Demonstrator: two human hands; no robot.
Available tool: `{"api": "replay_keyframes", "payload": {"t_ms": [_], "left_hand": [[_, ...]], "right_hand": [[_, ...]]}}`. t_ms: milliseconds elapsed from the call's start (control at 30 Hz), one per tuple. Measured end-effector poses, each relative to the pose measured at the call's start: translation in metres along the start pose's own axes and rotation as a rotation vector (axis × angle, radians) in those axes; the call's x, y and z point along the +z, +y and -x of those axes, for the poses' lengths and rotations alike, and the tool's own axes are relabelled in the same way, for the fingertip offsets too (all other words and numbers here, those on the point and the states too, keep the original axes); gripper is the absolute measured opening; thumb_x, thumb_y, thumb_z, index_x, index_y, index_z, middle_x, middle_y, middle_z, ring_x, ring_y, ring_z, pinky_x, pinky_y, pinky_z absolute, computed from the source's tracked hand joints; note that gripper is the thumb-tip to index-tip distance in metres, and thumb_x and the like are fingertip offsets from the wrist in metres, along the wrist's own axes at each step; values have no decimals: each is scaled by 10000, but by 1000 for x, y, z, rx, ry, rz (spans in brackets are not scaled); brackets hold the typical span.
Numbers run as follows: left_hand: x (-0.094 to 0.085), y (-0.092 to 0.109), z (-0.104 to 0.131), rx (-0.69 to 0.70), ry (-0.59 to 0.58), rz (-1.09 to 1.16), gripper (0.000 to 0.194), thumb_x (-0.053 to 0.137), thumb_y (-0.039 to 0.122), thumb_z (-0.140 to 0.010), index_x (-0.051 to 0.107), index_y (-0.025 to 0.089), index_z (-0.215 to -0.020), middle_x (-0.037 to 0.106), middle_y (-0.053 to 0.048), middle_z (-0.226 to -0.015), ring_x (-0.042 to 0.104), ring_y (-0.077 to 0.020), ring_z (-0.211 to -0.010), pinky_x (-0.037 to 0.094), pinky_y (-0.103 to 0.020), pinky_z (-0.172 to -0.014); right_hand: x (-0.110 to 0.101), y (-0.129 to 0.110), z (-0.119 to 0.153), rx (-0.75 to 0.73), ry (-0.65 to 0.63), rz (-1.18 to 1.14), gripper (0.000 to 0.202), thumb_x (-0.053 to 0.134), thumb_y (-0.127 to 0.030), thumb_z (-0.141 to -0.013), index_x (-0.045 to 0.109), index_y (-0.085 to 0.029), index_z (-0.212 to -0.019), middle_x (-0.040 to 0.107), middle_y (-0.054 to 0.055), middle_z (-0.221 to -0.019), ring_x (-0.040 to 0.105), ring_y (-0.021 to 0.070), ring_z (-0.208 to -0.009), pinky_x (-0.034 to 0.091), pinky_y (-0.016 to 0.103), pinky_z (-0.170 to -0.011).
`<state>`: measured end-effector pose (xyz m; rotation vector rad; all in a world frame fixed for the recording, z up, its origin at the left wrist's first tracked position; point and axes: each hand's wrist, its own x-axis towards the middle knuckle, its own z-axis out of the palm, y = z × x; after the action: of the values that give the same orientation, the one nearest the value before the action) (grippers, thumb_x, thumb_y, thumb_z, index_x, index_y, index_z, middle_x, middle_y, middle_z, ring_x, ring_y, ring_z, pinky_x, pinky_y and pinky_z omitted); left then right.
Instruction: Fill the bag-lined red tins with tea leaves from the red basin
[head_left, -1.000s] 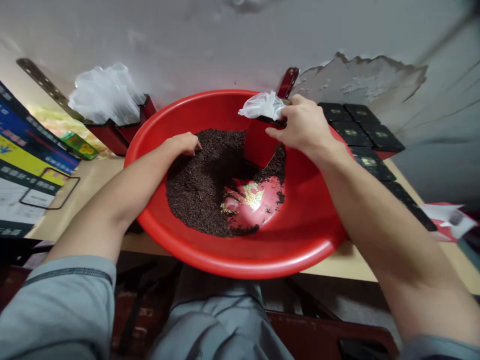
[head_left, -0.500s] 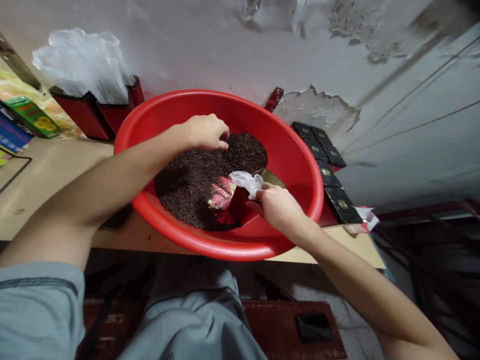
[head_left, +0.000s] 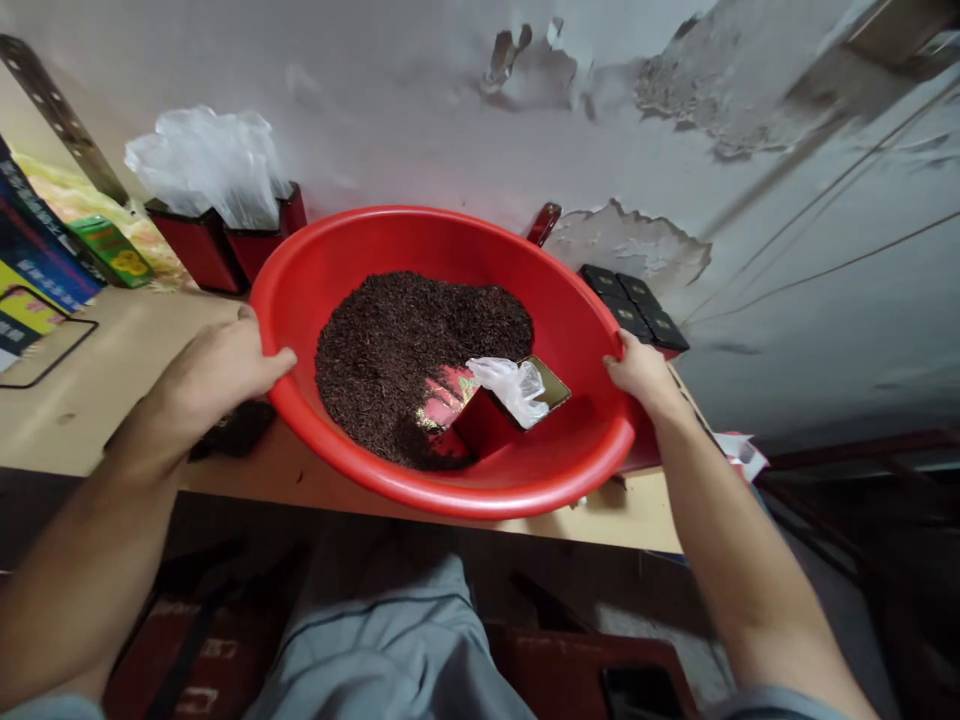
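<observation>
A wide red plastic basin [head_left: 442,500] sits on the table, holding a heap of dark, loose tea leaves [head_left: 405,350]. My left hand [head_left: 225,365] grips the basin's left rim, thumb over the edge. On the opposite rim my right hand [head_left: 641,375] is closed in the same way, its fingers partly hidden. Inside the basin, at the right of the heap, a red tin [head_left: 491,425] leans with its mouth uncovered. A clear plastic bag [head_left: 514,385] spills out of that mouth. Bare basin floor with a printed pattern shows beside the tin.
Two red tins [head_left: 196,245] with clear bags [head_left: 214,165] bulging from them stand behind on the left. Several black-lidded tins [head_left: 634,305] line the right side by the peeling wall. A green box [head_left: 112,250] lies at far left. A phone [head_left: 641,692] rests on the bench below.
My left hand has left the space above the leaves for the left rim. My right hand has let go of the tin's bag and taken the right rim.
</observation>
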<state>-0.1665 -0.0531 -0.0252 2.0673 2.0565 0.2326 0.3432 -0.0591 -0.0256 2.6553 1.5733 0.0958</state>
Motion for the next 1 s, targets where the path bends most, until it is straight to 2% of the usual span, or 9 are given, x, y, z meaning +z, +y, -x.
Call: {"api": "replay_keyframes", "payload": {"t_ms": [100, 267, 367, 500, 600, 767, 833, 900, 1000], "left_hand": [[-10, 2, -9, -65, -33, -201, 468, 475, 404, -908, 616, 66, -1199, 769, -189, -1016, 725, -331, -927, 494, -347, -734], [-31, 3, -26, -32, -72, -345, 515, 445, 361, -942, 566, -2, -1287, 748, -245, -1156, 708, -310, -1005, 448, -294, -746], [-38, -2, -46, -42, -54, -417, 578, 410, 392, -974, 525, 10, -1392, 746, -219, -1181, 685, -286, -963, 410, -285, -734], [-42, -8, -77, -11, -1, -470, 651, 375, 437, -1016, 442, 49, -1534, 716, -165, -1247, 606, -236, -932, 366, -256, -729], [-46, -9, -98, 43, 11, -505, 607, 348, 427, -1041, 467, 73, -1520, 703, -121, -1174, 517, -190, -833, 324, -241, -686], [-51, -8, -117, 86, 15, -534, 527, 350, 394, -1057, 498, 86, -1458, 665, -73, -1018, 420, -163, -780, 305, -231, -660], [-52, -2, -115, 70, 5, -574, 548, 322, 409, -1063, 484, 70, -1463, 664, -100, -1040, 457, -171, -798, 327, -249, -676], [-52, 14, -107, 43, -12, -616, 558, 328, 404, -1062, 528, 31, -1426, 675, -160, -1092, 535, -208, -859, 379, -296, -717], [-46, 57, -84, 87, 50, -528, 481, 442, 396, -1037, 686, 39, -1247, 707, -208, -1121, 631, -301, -1000, 447, -371, -806]], "right_hand": [[4, 5, 8, -16, -9, -5, 652, 502, -315, -947, 457, -99, -1561, 716, 242, -1243, 697, 351, -1156, 508, 384, -909], [-5, 13, 44, -15, -41, -40, 612, 503, -412, -912, 556, -152, -1464, 738, 226, -1173, 703, 392, -1107, 499, 396, -799], [-11, 9, 70, -31, -68, -19, 558, 479, -447, -915, 614, -138, -1359, 741, 235, -1108, 708, 416, -1041, 475, 408, -739], [-23, -7, 100, -84, -113, 6, 497, 430, -439, -946, 675, -74, -1178, 724, 306, -1014, 717, 432, -905, 447, 425, -669], [-29, -17, 116, -124, -148, 8, 508, 392, -432, -977, 672, -41, -1145, 723, 320, -935, 725, 422, -842, 440, 433, -654], [-29, -26, 132, -156, -153, 121, 513, 328, -400, -1040, 612, -21, -1236, 743, 250, -852, 750, 396, -832, 432, 435, -640], [-32, -33, 135, -180, -109, 194, 464, 388, -414, -1041, 621, -54, -1219, 748, 214, -830, 753, 374, -809, 425, 405, -617], [-40, -49, 136, -257, -23, 185, 414, 459, -449, -1029, 630, -126, -1224, 762, 167, -863, 748, 332, -785, 413, 357, -596], [-54, -88, 134, -459, 99, -80, 336, 510, -494, -1018, 657, -220, -1143, 772, 96, -931, 726, 254, -813, 410, 299, -618]]}}
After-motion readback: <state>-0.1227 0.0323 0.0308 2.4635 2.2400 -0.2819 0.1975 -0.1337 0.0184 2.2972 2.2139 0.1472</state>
